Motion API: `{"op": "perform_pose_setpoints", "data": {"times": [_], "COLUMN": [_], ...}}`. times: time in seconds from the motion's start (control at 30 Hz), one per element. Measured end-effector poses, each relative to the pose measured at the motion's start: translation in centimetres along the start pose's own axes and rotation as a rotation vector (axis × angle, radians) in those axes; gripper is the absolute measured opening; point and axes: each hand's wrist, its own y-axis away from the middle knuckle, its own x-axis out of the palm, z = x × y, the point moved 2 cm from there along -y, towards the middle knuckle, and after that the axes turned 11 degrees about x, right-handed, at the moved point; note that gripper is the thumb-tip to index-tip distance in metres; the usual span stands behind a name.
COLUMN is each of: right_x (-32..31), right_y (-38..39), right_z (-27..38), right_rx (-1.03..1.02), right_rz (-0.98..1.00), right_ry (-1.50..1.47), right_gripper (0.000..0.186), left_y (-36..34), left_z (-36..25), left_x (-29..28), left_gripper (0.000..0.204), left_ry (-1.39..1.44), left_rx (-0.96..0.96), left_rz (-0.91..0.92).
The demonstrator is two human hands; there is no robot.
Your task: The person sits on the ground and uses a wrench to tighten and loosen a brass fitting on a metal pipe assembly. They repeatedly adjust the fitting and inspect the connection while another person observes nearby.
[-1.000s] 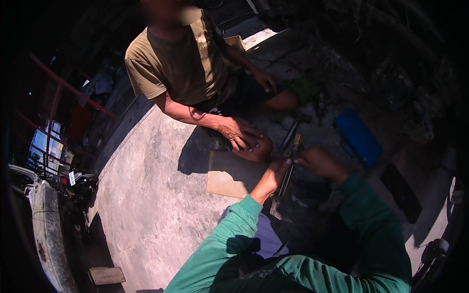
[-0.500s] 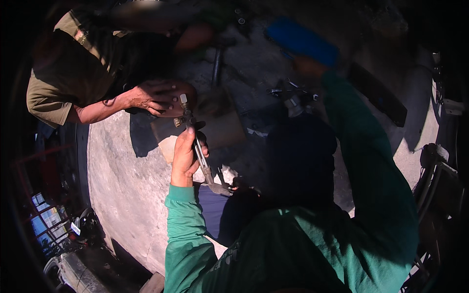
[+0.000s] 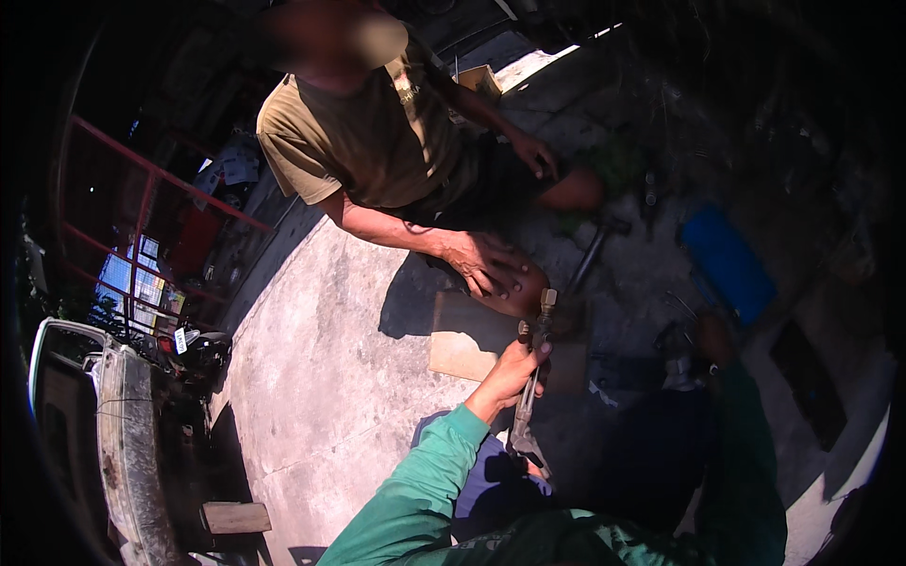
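My left hand (image 3: 512, 374) is closed around the body of a metal gas cutting torch (image 3: 522, 415). The torch's brass fittings stand up beyond my fingers, and its angled head hangs down by my knee. In deep shadow on the right, my right hand (image 3: 714, 341) is low over the floor, beside the lower end of a blue case (image 3: 727, 264). Its fingers are too dark to make out. Several metal tools (image 3: 676, 341) lie just left of that hand. Close to the torch fittings, a co-worker's hand (image 3: 486, 266) rests on their own knee.
The co-worker in a brown T-shirt (image 3: 377, 141) crouches opposite me. A hammer (image 3: 593, 255) lies on the concrete past their knee. A cardboard sheet (image 3: 460, 355) is under the torch. A dark flat plate (image 3: 807, 385) lies far right; a wooden block (image 3: 236, 517) is at lower left.
My view has swung left and up, bringing more of the co-worker into sight. My right hand has come off the blue case toward the tools. The torch stays in my left hand.
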Motion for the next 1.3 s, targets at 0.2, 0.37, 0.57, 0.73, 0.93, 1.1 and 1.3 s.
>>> {"op": "perform_pose_setpoints", "data": {"times": [0.2,0.37,0.57,0.73,0.93,1.1,1.3], "right_x": [-14.0,-17.2,-15.4,-15.5,-16.5,-19.9,-19.1], "right_y": [1.9,2.5,2.4,3.5,2.2,-0.7,-0.6], "right_z": [17.2,24.0,26.7,30.0,30.4,31.2,30.5], "right_rx": [0.122,0.149,0.094,0.255,0.031,-0.732,-0.458], "right_rz": [0.506,0.748,0.695,0.937,0.833,0.226,0.523], "right_ry": [-0.894,-0.801,-0.794,-1.007,-0.715,0.162,-0.032], "right_gripper": [0.035,0.036,0.023,0.025,0.029,0.025,0.039], "left_y": [-2.6,-6.1,-5.1,-3.5,-3.0,-2.9,-1.1], "left_z": [-1.8,-2.3,-2.7,-4.6,-4.4,-3.9,-5.6], "left_x": [3.8,7.3,7.7,7.7,7.1,6.1,6.2], "left_gripper": [0.03,0.031,0.027,0.032,0.043,0.04,0.04], "left_ry": [0.073,0.502,0.558,0.278,-0.161,-0.514,-0.093], "left_rx": [0.092,0.065,0.052,0.24,0.369,0.482,0.145], "left_rz": [-0.036,0.102,0.096,-0.008,-0.032,0.161,0.174]}}
